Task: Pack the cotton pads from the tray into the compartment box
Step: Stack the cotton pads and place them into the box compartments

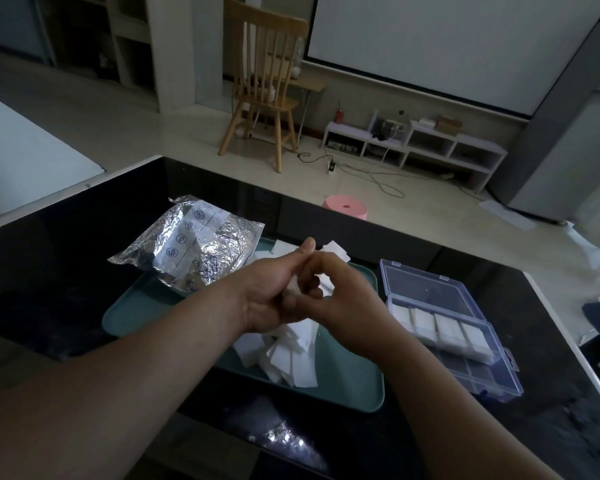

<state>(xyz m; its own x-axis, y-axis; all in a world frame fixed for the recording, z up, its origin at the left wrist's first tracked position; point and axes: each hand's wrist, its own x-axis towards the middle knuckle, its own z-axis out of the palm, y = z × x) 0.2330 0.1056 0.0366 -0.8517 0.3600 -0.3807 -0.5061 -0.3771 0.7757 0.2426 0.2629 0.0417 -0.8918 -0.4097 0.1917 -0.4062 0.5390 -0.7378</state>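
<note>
A crumpled foil bag (191,247) lies at the far left, its edge overlapping the green tray (136,317) on the dark worktop (49,265). Above the middle of the tray the left hand (271,292) has its fingers curled round a few cotton pads (291,362), thumb pointing up. Most of the pads sit loose and jumbled in the tray below. The right hand (336,299) meets the left, its fingers also curled onto that same small bundle, so both hands are clamped on pads and pressed together. How many pads they hold I cannot tell.

To the right of the tray stands the clear compartment box (475,375), lid (423,285) swung open away from the person. Four compartments in the far row look filled with white pads, while the near row looks unfilled.

The step in hand seems to be squaring a bundle. It would go best if the edges are tapped level and the bundle kept thin enough to slip into one slot. The grip should stay firm, as soft pads fan out easily.
</note>
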